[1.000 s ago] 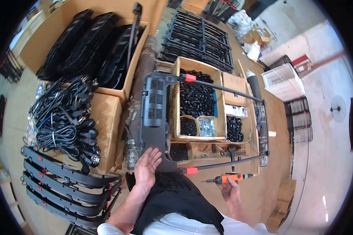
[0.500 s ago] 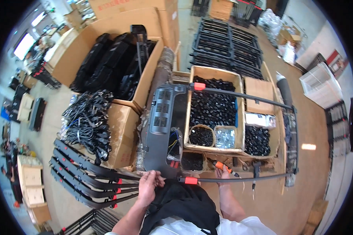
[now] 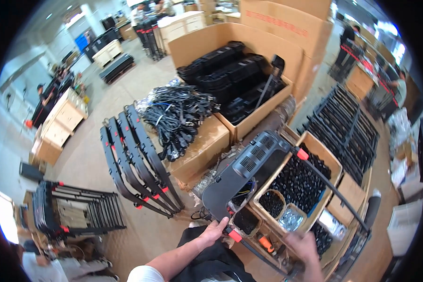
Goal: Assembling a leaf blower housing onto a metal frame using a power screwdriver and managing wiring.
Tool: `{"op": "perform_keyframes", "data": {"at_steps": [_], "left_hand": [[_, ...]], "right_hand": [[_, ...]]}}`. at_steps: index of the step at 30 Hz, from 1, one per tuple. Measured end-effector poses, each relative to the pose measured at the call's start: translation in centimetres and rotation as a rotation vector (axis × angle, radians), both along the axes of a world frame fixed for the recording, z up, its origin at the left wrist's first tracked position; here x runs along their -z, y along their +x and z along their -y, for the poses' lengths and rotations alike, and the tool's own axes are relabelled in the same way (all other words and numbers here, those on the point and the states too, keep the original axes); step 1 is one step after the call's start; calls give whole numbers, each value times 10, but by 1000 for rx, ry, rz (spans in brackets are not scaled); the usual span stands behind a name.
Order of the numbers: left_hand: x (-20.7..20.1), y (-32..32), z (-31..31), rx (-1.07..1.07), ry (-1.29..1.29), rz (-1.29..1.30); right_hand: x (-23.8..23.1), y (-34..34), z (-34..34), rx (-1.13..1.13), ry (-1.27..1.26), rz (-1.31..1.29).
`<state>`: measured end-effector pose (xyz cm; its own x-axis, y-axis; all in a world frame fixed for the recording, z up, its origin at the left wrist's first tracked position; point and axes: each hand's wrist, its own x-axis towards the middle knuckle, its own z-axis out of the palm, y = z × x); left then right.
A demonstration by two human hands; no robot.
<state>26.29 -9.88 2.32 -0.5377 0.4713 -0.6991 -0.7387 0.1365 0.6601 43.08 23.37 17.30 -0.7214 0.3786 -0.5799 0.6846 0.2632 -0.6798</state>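
Note:
A black U-shaped tube frame [image 3: 336, 190] with red fittings is joined to a black plastic housing [image 3: 221, 190] with vents. My left hand [image 3: 215, 231] grips the near corner of this housing, beside a red fitting. Blurred by motion, my right hand [image 3: 301, 246] is above the parts box near the frame's near tube; its fingers are not clear. An orange-and-black power screwdriver [image 3: 266, 244] lies left of that hand, apart from it. Under the frame sits a cardboard box [image 3: 333, 160] of small black parts, holding a clear bag [image 3: 292, 218] of shiny small pieces.
Several similar black frames [image 3: 141, 155] stand at left, with more frames [image 3: 80, 225] farther left. Bundled black cables [image 3: 178, 117] lie on a carton beside a large box [image 3: 286, 87] of black housings. Stacked black racks [image 3: 345, 127] are at right. Another person [image 3: 51, 268] is at lower left.
My view has swung left, so the scene appears turned. My right hand has let go of the screwdriver and is over the parts box. My left hand is now on the housing's corner.

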Motion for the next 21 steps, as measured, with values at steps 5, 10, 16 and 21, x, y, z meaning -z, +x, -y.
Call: {"op": "perform_keyframes", "data": {"at_steps": [5, 10, 16, 21], "left_hand": [[12, -1, 0, 51, -10, -39], [35, -2, 2, 88, 4, -15], [36, 11, -20, -57, 227, 83], [42, 32, 20, -89, 327, 50]], "right_hand": [[65, -120, -190, 1, 978, -368], [134, -183, -266, 31, 368, 47], [100, -154, -275, 174, 522, -115], [-33, -141, -202, -56, 683, -372]]}}
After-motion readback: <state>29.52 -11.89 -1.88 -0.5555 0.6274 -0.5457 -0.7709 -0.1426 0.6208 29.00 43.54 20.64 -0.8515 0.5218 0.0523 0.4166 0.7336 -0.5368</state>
